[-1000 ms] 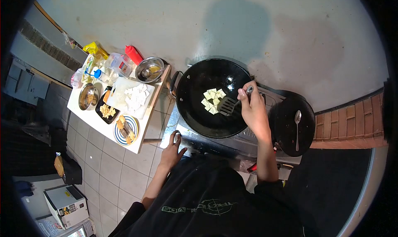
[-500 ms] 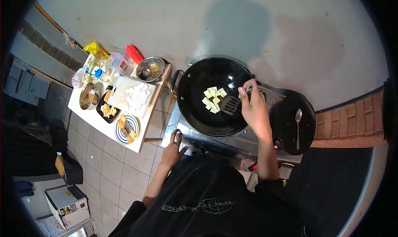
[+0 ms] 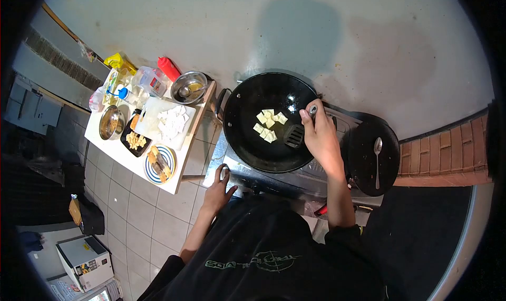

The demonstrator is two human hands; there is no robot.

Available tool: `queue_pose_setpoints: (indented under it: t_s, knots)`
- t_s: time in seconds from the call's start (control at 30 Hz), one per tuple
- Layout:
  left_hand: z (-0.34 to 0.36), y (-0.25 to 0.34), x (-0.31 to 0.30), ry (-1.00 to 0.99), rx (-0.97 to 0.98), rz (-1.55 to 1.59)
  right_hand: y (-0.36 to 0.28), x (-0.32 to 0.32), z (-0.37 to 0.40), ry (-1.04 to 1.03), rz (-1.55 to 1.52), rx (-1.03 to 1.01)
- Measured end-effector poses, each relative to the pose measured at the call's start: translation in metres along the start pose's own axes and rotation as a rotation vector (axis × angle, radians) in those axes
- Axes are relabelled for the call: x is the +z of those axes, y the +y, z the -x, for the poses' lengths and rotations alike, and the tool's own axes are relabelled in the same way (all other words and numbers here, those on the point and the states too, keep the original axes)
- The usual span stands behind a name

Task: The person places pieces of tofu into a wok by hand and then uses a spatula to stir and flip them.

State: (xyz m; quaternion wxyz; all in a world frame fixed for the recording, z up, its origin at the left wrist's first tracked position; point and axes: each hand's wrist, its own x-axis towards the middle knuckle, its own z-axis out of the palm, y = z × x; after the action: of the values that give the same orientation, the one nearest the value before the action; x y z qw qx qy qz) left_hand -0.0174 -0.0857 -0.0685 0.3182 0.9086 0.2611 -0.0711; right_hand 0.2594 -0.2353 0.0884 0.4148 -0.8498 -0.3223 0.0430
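Note:
A large black wok (image 3: pixel 253 148) sits on the metal stove (image 3: pixel 237 169), with several pale cubes (image 3: pixel 268 117) grouped near its middle. My right hand (image 3: pixel 322 140) is closed round the handle of a slotted spatula (image 3: pixel 294 136) at the wok's right rim. The spatula's blade rests in the wok, just right of and below the cubes. On the stove's front left edge lies my left hand (image 3: pixel 217 191), its fingers apart and holding nothing.
Left of the stove, a white table (image 3: pixel 174 182) bears a cutting board (image 3: pixel 153 111) with white pieces, a striped plate (image 3: pixel 148 170), metal bowls (image 3: pixel 196 95), a black tray and bottles. Right of the wok, a spoon (image 3: pixel 378 164) lies on a round black surface (image 3: pixel 363 169).
The cubes have spread into separate clusters, one up by the middle and one lower left. The spatula blade has shifted slightly down and right of them. My left hand stays at the stove edge.

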Motion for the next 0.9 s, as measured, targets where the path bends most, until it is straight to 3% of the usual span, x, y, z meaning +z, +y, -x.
queue_pose_setpoints:
  t_s: [0.17, 0.37, 0.5, 0.67, 0.9]
  knots:
    - [0.001, 0.007, -0.006, -0.024, -0.019, -0.011, -0.002, 0.0, 0.0, 0.012, -0.185, 0.031]
    - [-0.001, 0.002, -0.001, -0.026, -0.019, -0.03, -0.006, -0.001, 0.001, -0.05, -0.022, 0.026]
    - [0.0, 0.002, -0.003, -0.025, -0.008, -0.031, -0.003, 0.0, -0.001, -0.018, -0.175, 0.025]
    - [-0.001, 0.003, -0.004, -0.024, -0.002, -0.016, -0.007, -0.002, -0.001, 0.006, 0.016, -0.014]
    - [-0.001, -0.004, -0.001, 0.006, 0.054, -0.045, -0.008, -0.004, -0.005, 0.006, -0.145, 0.024]
